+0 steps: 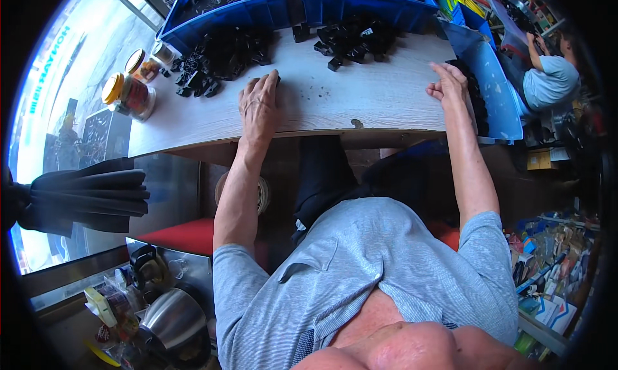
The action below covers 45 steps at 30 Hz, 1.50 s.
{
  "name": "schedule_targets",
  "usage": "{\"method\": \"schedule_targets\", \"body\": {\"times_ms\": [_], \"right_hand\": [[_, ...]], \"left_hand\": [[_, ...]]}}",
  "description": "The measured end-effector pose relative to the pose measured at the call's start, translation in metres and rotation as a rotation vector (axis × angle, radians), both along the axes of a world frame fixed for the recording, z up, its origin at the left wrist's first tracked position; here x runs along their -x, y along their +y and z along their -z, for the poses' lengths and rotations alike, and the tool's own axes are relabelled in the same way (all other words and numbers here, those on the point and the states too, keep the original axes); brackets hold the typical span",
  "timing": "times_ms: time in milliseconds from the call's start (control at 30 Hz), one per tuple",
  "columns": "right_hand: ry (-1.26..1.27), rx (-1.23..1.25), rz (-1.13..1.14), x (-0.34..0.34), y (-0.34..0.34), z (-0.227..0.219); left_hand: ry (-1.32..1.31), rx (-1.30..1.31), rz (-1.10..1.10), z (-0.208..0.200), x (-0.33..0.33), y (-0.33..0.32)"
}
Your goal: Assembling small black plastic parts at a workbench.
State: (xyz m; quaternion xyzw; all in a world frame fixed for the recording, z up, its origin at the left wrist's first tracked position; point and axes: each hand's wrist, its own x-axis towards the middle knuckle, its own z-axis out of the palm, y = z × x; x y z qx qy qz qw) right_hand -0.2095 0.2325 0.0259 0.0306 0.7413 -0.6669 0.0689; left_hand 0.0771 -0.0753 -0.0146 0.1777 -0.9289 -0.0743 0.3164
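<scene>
My left hand (pixel 259 106) is on the white wood-grain table (pixel 367 103), fingers bent together over a small black part whose dark edge (pixel 279 80) shows beside the fingertips. Just beyond it lies a heap of small black plastic parts (pixel 222 55). A second heap of similar black parts (pixel 360 40) sits farther right. My right hand (pixel 449 85) is over the table's right end, its fingers partly spread and nothing visible in them. Next to it stands a light-blue bin (pixel 499 90) with dark pieces inside, partly hidden by the hand and wrist.
Two blue bins (pixel 257 15) of black parts line the table's far edge. Lidded jars (pixel 132 93) stand at its left end. A kettle (pixel 174 318) is at lower left. At the far right another person (pixel 550 80) works beside cluttered shelves.
</scene>
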Motion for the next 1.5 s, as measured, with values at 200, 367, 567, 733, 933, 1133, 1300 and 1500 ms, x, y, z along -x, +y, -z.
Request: {"method": "schedule_targets", "body": {"times_ms": [200,367,567,733,933,1133,1300,1500], "right_hand": [[-0.108,-0.183,-0.299,-0.028,-0.055,-0.010],[-0.095,-0.337,-0.340,-0.022,-0.088,-0.004],[-0.107,-0.451,-0.334,-0.018,-0.100,-0.007],[-0.185,-0.426,-0.390,-0.030,-0.084,-0.009],[-0.194,-0.346,-0.485,-0.066,-0.065,-0.014],[-0.040,-0.299,-0.596,-0.069,-0.059,-0.015],[0.071,-0.347,-0.654,-0.068,-0.072,-0.016],[0.036,-0.511,-0.748,-0.057,-0.074,-0.013]], "left_hand": [[-0.028,0.019,-0.039,0.004,-0.004,0.000],[-0.015,-0.002,-0.022,-0.003,-0.002,0.006],[0.001,-0.025,-0.019,-0.004,-0.002,0.007],[0.256,-0.249,-0.015,0.006,-0.003,0.013],[0.307,-0.718,0.135,-0.007,0.020,0.070],[0.341,-0.836,0.263,-0.006,0.052,0.091],[0.292,-0.709,0.246,-0.009,0.075,0.099],[0.325,-0.405,0.251,-0.007,0.096,0.101]]}}
